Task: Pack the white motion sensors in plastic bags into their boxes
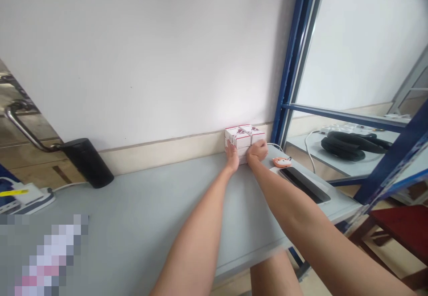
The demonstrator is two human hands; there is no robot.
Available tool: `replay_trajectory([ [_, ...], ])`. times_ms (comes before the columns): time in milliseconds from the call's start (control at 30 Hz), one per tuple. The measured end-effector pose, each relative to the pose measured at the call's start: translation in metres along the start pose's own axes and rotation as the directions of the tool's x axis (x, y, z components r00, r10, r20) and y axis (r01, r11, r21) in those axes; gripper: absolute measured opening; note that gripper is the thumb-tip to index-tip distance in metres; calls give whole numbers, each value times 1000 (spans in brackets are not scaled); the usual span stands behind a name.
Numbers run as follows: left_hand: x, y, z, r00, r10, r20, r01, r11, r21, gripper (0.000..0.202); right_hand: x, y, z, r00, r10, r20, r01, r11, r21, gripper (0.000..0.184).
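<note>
A block of small white cardboard boxes (243, 142) with red edges and dark print on top stands on the grey table against the wall. They sit side by side and seem to be stacked in layers. My left hand (232, 157) lies against the left front of the block, its fingers stretched upward and flat along the cardboard. At the right front, my right hand (257, 151) touches the boxes with its fingers curled in. Whatever those curled fingers may hold is hidden. Part of the boxes' front is covered by both hands.
Right of the boxes lie an orange-and-white object (281, 162) and a dark-screened phone (304, 183). A black cylinder (88, 162) and a white power strip (28, 198) are at left. Blue metal posts (290, 64) rise at right, near a red stool (401, 224).
</note>
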State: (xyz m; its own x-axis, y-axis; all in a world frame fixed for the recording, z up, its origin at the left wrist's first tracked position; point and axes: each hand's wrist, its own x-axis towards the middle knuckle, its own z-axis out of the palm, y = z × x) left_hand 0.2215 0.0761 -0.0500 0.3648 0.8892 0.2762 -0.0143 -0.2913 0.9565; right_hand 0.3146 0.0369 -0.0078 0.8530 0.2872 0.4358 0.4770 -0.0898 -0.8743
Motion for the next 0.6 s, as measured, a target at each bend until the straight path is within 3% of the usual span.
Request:
replay_trajectory([
  [133,-3,6,-5,999,-9,36,8,999,32,75,-3,-6,-2,959,267,-91,-265,964,37,56],
  [267,-8,16,-13,997,-8,82,-2,993,118,80,-5,-12,-4,945,305,-118,-296,951,91,48],
  [367,-16,26,-32,988,-27,151,-9,972,234,86,-5,-13,-5,942,308,-131,-295,949,107,45],
  [467,-29,38,-77,983,-46,179,-29,918,396,83,-6,-14,-8,944,301,-132,-289,952,104,44],
  [600,-54,59,-171,980,-37,198,-90,800,593,71,-7,-14,-10,942,311,-124,-301,949,92,42],
])
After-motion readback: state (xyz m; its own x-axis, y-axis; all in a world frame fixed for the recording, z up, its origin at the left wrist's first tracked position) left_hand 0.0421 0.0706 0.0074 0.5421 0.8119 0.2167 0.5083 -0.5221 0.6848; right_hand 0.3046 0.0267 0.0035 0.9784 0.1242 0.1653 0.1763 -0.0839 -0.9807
